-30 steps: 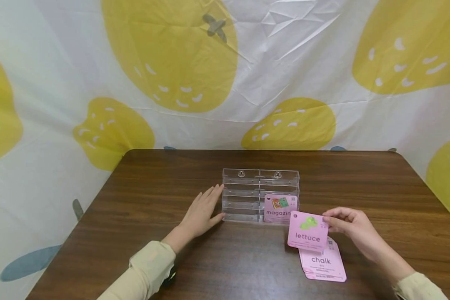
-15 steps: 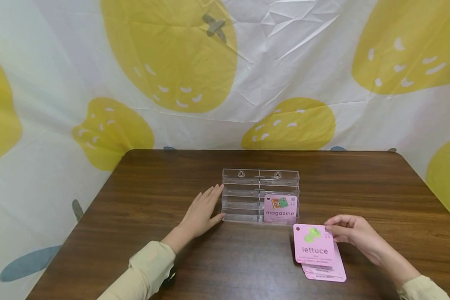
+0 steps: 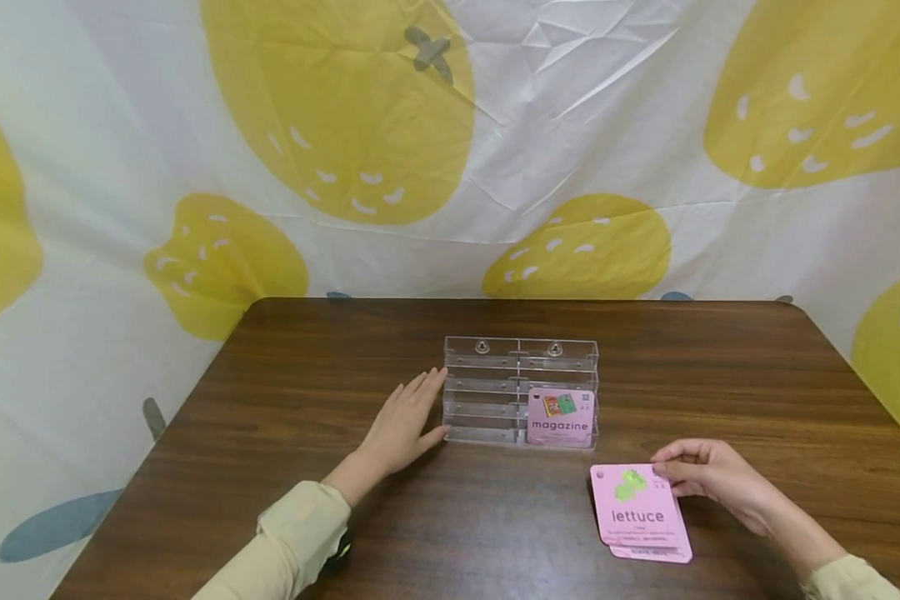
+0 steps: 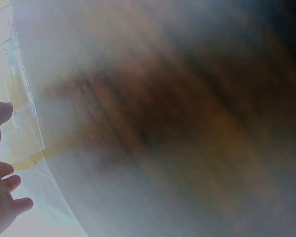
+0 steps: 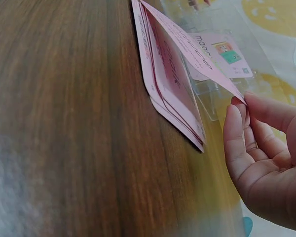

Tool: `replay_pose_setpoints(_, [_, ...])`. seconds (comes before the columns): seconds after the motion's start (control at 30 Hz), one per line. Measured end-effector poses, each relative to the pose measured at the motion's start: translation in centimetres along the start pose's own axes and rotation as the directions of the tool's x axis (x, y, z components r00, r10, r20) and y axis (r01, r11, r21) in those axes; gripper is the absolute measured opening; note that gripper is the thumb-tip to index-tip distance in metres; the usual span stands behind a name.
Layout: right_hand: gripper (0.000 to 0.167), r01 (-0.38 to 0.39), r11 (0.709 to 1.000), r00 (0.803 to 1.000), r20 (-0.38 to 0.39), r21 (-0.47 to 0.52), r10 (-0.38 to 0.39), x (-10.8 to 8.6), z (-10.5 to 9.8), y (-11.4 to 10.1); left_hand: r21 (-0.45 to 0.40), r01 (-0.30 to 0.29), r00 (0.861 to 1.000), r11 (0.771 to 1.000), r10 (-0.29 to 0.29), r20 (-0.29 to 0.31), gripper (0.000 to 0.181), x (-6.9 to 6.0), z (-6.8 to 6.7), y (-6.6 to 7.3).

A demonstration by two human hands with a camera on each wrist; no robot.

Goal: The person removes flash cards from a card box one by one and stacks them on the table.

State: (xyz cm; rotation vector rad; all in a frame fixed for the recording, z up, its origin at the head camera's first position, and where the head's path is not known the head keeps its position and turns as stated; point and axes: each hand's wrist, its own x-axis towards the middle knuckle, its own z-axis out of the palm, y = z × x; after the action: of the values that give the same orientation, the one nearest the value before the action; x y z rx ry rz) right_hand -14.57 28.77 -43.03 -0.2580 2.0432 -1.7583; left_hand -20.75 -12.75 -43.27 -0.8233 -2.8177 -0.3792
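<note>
My right hand (image 3: 720, 481) pinches a pink "lettuce" flash card (image 3: 634, 521) by its upper right corner. In the right wrist view the lettuce card (image 5: 212, 74) is tilted, its held corner raised above a small stack of pink cards (image 5: 173, 89), the top one reading "chalk". My left hand (image 3: 399, 423) lies with straight fingers against the left side of a clear plastic card rack (image 3: 482, 398). A pink "magazine" card (image 3: 560, 418) stands in the rack's lower right pocket. In the left wrist view only part of the left hand (image 4: 2, 197) shows.
Both hands work over a dark wooden table (image 3: 315, 350). Behind it hangs a white curtain (image 3: 390, 258) with yellow fruit prints. A small dark object (image 3: 339, 552) shows partly beside the left sleeve.
My right hand has moved the lettuce card down and toward me, from beside the magazine card to over the stack, which it now mostly covers. The left hand has stayed put.
</note>
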Motion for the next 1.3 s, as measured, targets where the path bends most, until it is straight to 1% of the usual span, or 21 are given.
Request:
replay_pose_setpoints(0.17, [0.011, -0.011, 1.000, 1.000, -0.010, -0.009, 0.011, 0.1, 0.1, 0.2, 0.004, 0.004, 1.000, 1.000, -0.004, 0.003, 0.078, 0.0, -0.1, 0.0])
replay_pose_setpoints(0.3, [0.011, -0.029, 0.999, 0.999, -0.029, -0.040, 0.028, 0.2, 0.1, 0.3, 0.001, 0.003, 1.000, 1.000, -0.003, -0.001, 0.077, 0.0, -0.1, 0.1])
replay_pose_setpoints(0.4, [0.017, -0.039, 0.996, 0.998, -0.049, -0.082, 0.035, 0.3, 0.3, 0.4, -0.003, 0.001, 1.000, 1.000, -0.001, -0.001, 0.077, 0.0, -0.1, 0.1])
replay_pose_setpoints(0.53, [0.030, -0.026, 0.989, 0.998, -0.063, -0.147, 0.017, 0.3, 0.6, 0.4, -0.004, 0.001, 1.000, 1.000, -0.001, 0.003, 0.077, 0.0, -0.1, 0.2])
replay_pose_setpoints(0.63, [0.033, -0.030, 0.981, 0.997, -0.076, -0.189, 0.016, 0.4, 0.8, 0.3, -0.009, 0.001, 1.000, 1.000, -0.001, 0.002, 0.077, 0.0, -0.1, 0.2])
replay_pose_setpoints(0.7, [0.033, -0.048, 0.976, 0.995, -0.096, -0.212, 0.028, 0.4, 0.9, 0.2, -0.011, 0.000, 1.000, 1.000, 0.000, 0.001, 0.077, 0.0, -0.1, 0.2])
replay_pose_setpoints(0.83, [0.032, -0.061, 0.969, 0.993, -0.116, -0.241, 0.033, 0.4, 1.1, 0.0, -0.003, -0.004, 1.000, 1.000, 0.004, -0.005, 0.077, 0.0, 0.0, 0.1])
replay_pose_setpoints(1.0, [0.030, -0.049, 0.964, 0.993, -0.118, -0.262, 0.019, 0.4, 1.0, -0.1, 0.004, -0.010, 1.000, 1.000, 0.010, -0.013, 0.077, 0.0, 0.1, 0.0])
replay_pose_setpoints(1.3, [0.028, -0.073, 0.946, 0.989, -0.146, -0.317, 0.027, 0.4, 0.7, -0.3, 0.011, -0.004, 1.000, 1.000, 0.005, -0.012, 0.077, -0.1, 0.1, 0.0])
